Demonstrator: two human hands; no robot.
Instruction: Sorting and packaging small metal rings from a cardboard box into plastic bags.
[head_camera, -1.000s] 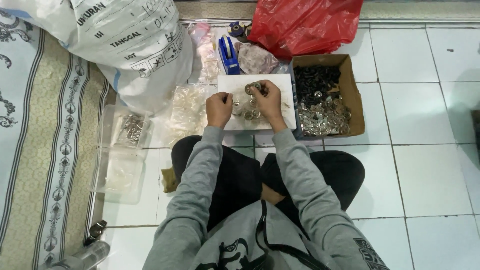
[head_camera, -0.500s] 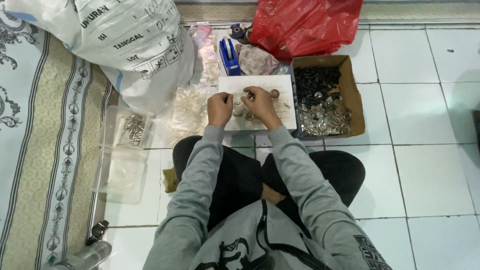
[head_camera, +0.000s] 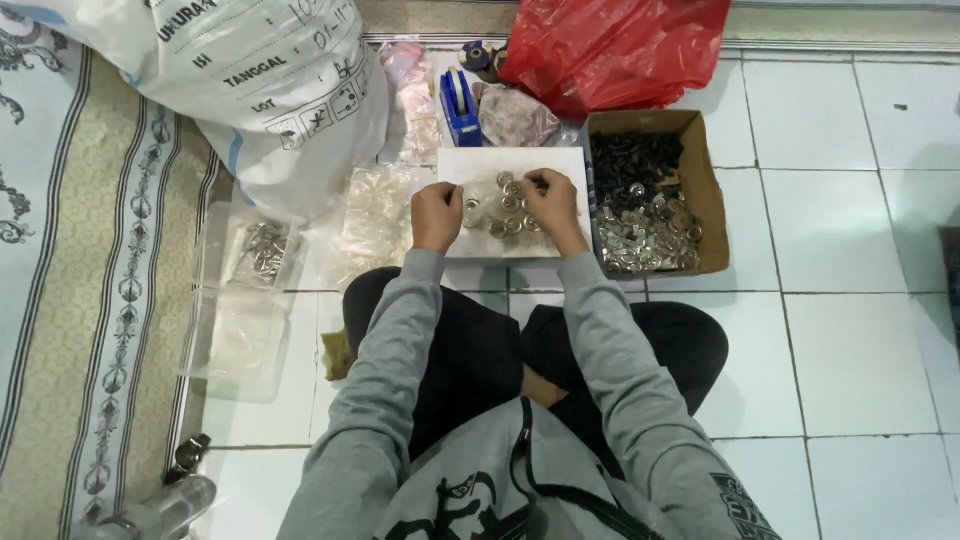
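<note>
Two hands work over a white board (head_camera: 470, 240) that lies on the tiled floor (head_camera: 860, 330) in front of a cross-legged person in a grey top. The left hand (head_camera: 437, 215) rests on the board's left part, its fingers curled in towards a small round metal piece; whether it grips that piece I cannot tell. The right hand (head_camera: 551, 205) sits on the board's right part, fingers bent and pinched close at the edge of a cluster of small silvery round parts (head_camera: 503, 207) spread between the hands; what it has hold of, if anything, is too small to tell.

Just right of the board stands an open cardboard box (head_camera: 706, 190) with dark parts at the far end and shiny metal ones at the near end. Behind the board lie a blue tape dispenser (head_camera: 461, 105), a red plastic bag (head_camera: 620, 45) and a large white sack (head_camera: 250, 90). At the left, clear plastic tubs (head_camera: 245, 300) sit beside a patterned mat (head_camera: 80, 300).
</note>
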